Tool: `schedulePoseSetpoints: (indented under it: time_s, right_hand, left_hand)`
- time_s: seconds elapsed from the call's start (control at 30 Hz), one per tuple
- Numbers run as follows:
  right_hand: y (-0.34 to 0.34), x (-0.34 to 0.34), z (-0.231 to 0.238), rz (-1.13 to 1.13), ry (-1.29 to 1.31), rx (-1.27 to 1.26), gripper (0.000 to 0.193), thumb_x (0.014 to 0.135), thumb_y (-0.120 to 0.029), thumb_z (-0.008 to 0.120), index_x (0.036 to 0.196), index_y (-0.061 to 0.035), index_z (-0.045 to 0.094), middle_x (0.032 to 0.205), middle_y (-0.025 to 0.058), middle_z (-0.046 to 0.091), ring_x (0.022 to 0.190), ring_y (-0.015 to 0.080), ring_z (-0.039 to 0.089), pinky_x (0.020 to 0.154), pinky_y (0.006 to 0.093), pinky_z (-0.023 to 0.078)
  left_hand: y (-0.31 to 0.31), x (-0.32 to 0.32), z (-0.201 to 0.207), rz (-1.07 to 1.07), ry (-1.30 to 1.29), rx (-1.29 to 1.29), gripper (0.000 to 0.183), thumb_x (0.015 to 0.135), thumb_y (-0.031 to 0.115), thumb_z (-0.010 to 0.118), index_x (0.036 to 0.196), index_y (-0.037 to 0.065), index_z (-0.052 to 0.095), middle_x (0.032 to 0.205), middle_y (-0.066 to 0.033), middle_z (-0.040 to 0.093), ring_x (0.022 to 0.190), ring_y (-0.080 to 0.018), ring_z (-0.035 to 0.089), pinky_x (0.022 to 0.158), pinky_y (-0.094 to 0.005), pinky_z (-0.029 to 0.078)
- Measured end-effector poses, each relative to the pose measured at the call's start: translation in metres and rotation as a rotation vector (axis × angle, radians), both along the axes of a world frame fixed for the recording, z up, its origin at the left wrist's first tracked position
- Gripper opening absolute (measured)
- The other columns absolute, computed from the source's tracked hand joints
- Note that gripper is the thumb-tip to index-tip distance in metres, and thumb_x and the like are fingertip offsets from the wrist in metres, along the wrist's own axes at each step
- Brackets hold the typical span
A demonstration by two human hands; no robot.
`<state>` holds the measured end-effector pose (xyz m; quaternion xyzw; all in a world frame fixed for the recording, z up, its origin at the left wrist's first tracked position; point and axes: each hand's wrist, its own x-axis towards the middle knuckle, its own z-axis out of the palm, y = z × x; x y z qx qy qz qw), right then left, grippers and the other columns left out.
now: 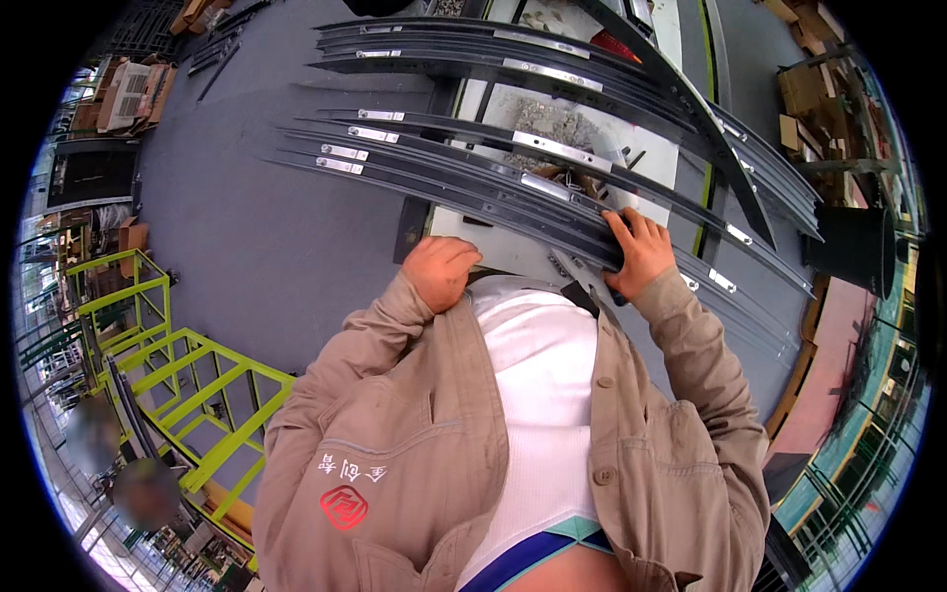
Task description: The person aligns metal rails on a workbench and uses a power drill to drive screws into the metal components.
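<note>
Long dark metal profiles [473, 168] lie crosswise in front of me over a white-topped bench [508, 240]. My right hand [643, 252] is closed around the near edge of the closest profiles, fingers on top and thumb at the side. My left hand [441, 270] is curled at the near left corner of the bench, apart from the profiles; what its fingers hold, if anything, is hidden. Silver metal plates [560, 148] sit along the profiles, with smaller ones near their ends. A small slotted metal piece [564, 264] lies by the bench's near edge, beside my right hand.
More profiles [552, 74] lie farther back, and one dark bar [705, 123] crosses them at a slant. A pile of small hardware [557, 123] is on the bench. Yellow-green metal frames [212, 395] stand at the left, a black bin [853, 247] at the right. Cardboard boxes [133, 94] stand far left.
</note>
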<state>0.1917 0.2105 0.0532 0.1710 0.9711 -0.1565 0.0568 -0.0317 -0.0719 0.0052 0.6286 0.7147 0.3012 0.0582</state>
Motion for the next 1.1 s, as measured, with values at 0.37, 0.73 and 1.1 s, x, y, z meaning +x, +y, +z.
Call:
schedulePoseSetpoints:
  time_s: [0.37, 0.73, 1.1]
  right_hand:
    - [0.003, 0.015, -0.029, 0.019, -0.015, 0.087, 0.105, 0.059, -0.023, 0.091, 0.150, -0.0197, 0.039, 0.146, 0.0164, 0.045, 0.134, 0.0372, 0.044, 0.111, 0.0527, 0.034]
    - [0.036, 0.099, 0.006, -0.803, -0.235, 0.165, 0.045, 0.089, -0.054, 0.063, 0.095, -0.0114, 0.076, 0.097, 0.0101, 0.071, 0.092, 0.0321, 0.068, 0.084, 0.0445, 0.048]
    - [0.095, 0.165, -0.023, -0.947, -0.462, 0.047, 0.038, 0.085, -0.042, 0.071, 0.100, -0.0069, 0.076, 0.099, 0.0174, 0.074, 0.097, 0.0366, 0.070, 0.086, 0.0453, 0.053]
  left_hand:
    - [-0.017, -0.093, 0.014, 0.905, 0.167, -0.117, 0.030, 0.085, 0.020, 0.069, 0.111, 0.004, 0.066, 0.109, -0.0167, 0.066, 0.105, -0.0362, 0.061, 0.093, -0.0466, 0.048]
    - [-0.039, -0.136, -0.020, 0.974, 0.089, -0.485, 0.032, 0.087, 0.034, 0.068, 0.098, 0.004, 0.068, 0.106, -0.0189, 0.065, 0.109, -0.0355, 0.059, 0.094, -0.0455, 0.049]
    - [-0.041, -0.152, -0.027, 0.939, 0.010, -0.507, 0.022, 0.084, 0.025, 0.069, 0.090, 0.005, 0.068, 0.102, -0.0158, 0.068, 0.106, -0.0352, 0.060, 0.094, -0.0446, 0.049]
